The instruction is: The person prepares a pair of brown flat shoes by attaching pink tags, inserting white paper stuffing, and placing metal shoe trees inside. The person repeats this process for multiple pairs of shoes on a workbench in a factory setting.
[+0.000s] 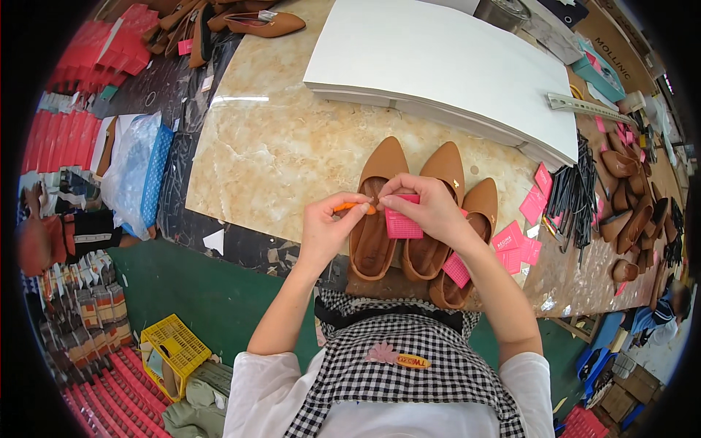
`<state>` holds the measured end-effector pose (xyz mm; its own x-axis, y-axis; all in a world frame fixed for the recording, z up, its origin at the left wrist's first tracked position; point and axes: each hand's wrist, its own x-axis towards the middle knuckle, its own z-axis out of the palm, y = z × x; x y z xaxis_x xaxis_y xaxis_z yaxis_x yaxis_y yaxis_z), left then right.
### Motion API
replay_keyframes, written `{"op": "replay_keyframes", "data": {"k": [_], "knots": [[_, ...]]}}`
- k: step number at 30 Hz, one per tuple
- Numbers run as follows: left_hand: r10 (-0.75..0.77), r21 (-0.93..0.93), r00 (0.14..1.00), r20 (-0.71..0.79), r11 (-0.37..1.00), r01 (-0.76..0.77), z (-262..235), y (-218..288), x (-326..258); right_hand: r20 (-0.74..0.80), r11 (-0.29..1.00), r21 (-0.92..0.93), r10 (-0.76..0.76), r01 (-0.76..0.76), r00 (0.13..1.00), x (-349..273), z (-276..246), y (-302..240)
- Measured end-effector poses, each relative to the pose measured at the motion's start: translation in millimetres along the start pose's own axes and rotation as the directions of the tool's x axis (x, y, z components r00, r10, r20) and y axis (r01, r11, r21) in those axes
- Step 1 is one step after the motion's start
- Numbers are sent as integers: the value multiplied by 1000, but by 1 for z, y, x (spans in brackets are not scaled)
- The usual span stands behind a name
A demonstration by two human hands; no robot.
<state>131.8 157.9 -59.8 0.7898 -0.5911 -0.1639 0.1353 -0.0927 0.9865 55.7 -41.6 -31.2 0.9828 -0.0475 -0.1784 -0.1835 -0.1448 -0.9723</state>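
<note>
Three brown pointed flat shoes stand side by side at the table's front edge: a left shoe (385, 157), a middle shoe (442, 159) and a right shoe (480, 197). Over the left shoe's opening, my left hand (327, 225) is closed round a small orange-handled tool (343, 207); its tip is hidden by my fingers. My right hand (427, 208) meets it there, fingertips pinched together, with a pink tag (404, 225) held under the thumb. Whether the tag is fastened to a shoe I cannot tell. Another pink tag (456, 270) lies by the right shoe.
A thick stack of white sheets (445, 66) covers the table's far side. To the right lie loose pink tags (509, 237), a bundle of black strips (575, 193), a metal ruler (584, 104) and heaped brown shoes (634, 226). A yellow crate (175, 350) is at lower left.
</note>
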Motion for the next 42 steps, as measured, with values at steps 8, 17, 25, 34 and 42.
{"op": "replay_keyframes", "data": {"k": [8, 17, 25, 34, 42], "knots": [[-39, 130, 999, 13, 991, 37, 0, 4, -2, -80, 999, 31, 11, -8, 997, 4, 3, 11], [-3, 138, 999, 41, 990, -3, 1, 2, -1, -56, 977, 199, 87, -74, 995, 5, 8, 12], [-23, 140, 1000, 15, 990, 21, 1, 2, 0, -47, 982, 178, 78, -69, 996, 5, 18, 15], [-23, 249, 984, -177, 966, 68, -6, -18, -40, -546, 919, -349, -37, -186, 837, -107, -29, -3], [295, 783, 931, 217, 517, -346, 35, 48, 39, -740, 801, -444, -75, -402, 669, -134, -63, 55]]}}
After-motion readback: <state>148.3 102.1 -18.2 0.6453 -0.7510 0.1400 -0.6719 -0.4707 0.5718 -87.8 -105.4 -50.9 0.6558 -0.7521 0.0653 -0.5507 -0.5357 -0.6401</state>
